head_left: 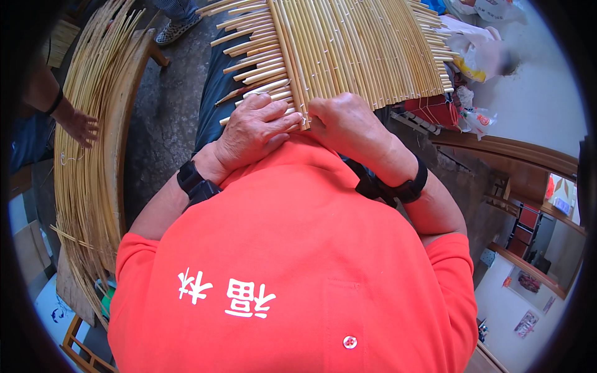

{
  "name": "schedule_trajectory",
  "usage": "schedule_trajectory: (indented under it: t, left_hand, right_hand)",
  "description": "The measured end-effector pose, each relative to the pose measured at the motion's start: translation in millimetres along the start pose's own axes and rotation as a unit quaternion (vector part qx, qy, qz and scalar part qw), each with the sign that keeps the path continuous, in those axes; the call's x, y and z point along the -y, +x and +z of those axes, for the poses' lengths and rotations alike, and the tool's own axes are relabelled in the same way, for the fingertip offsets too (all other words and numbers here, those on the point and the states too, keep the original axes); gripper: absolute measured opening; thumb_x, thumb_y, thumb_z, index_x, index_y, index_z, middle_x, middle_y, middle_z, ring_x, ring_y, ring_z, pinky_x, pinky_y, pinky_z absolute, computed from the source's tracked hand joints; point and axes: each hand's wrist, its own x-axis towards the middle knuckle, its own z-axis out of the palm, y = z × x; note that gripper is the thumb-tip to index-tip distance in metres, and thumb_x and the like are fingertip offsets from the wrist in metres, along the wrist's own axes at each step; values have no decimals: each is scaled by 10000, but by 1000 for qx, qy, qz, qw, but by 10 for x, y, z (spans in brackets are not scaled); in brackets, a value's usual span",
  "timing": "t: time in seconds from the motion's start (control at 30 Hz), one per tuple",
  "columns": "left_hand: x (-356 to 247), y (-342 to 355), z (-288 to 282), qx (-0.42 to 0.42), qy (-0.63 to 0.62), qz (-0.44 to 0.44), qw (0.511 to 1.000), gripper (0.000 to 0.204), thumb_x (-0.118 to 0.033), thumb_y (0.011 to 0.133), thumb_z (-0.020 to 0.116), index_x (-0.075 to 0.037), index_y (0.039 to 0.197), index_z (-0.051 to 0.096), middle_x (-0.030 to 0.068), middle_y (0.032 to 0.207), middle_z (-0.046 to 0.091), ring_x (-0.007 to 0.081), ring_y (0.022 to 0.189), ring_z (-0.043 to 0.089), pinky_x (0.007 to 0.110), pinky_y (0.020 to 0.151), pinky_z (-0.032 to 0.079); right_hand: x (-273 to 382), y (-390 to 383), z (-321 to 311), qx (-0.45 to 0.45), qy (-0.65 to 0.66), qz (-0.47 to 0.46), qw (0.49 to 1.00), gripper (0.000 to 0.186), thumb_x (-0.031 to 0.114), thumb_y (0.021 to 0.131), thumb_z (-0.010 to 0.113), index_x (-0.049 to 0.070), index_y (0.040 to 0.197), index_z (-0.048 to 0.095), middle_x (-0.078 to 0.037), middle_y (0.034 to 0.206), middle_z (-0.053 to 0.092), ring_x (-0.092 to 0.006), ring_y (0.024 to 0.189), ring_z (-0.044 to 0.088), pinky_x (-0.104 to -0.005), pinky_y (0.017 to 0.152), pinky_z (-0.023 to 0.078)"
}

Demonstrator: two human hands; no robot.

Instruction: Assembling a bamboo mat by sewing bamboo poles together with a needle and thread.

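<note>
A mat of straight yellow reed stalks point(360, 53), bound side by side, lies in front of me with its cut ends sticking out on both sides. My left hand point(256, 127) is closed over the near left corner, its fingers bent round the reed ends beside the cross stalks point(291, 65). Just to its right, my right hand point(351, 124) makes a fist against the mat's near edge. Whatever its fingertips pinch is hidden behind the knuckles. One dark reddish stalk end point(231, 95) pokes out above my left hand.
On the left, a long bundle of loose reeds point(87, 180) lies along a wooden bench point(134, 93). Another person's open hand point(81, 127) hangs over it. Plastic bags point(476, 53) and red bundled material point(429, 115) sit right of the mat, near a wooden ledge point(510, 149).
</note>
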Motion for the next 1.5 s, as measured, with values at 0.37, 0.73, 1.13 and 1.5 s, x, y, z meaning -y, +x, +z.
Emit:
schedule_trajectory:
  t: [0.37,0.73,1.13,1.5]
  left_hand:
    - [-4,-8,38,-11,-3,-3,1000,413,-135,640,746,-143,1039,640,17,936,570,212,866,530,353,779,440]
    - [20,-39,70,-22,-1,12,1000,410,-116,632,743,-140,1029,645,23,911,565,216,856,532,354,770,436]
    - [-13,-74,10,-59,8,36,998,331,-130,646,719,-147,963,626,-3,884,545,202,836,528,353,767,440]
    - [-3,-96,-33,-64,-37,40,996,285,-136,671,728,-97,933,623,39,930,583,221,879,547,354,798,448]
  right_hand:
    - [66,87,14,36,-34,-6,999,214,217,712,710,11,725,653,-192,693,643,-342,704,664,-430,631,540]
    - [122,140,59,43,-55,-27,997,130,132,699,662,5,723,664,-200,727,649,-351,737,662,-440,656,537]
    - [0,56,-79,14,-80,-7,997,87,111,728,598,43,757,642,-178,694,642,-348,698,658,-451,614,525]
    - [30,33,-80,17,-95,-14,995,94,104,742,573,38,761,638,-184,685,636,-344,683,655,-456,597,519]
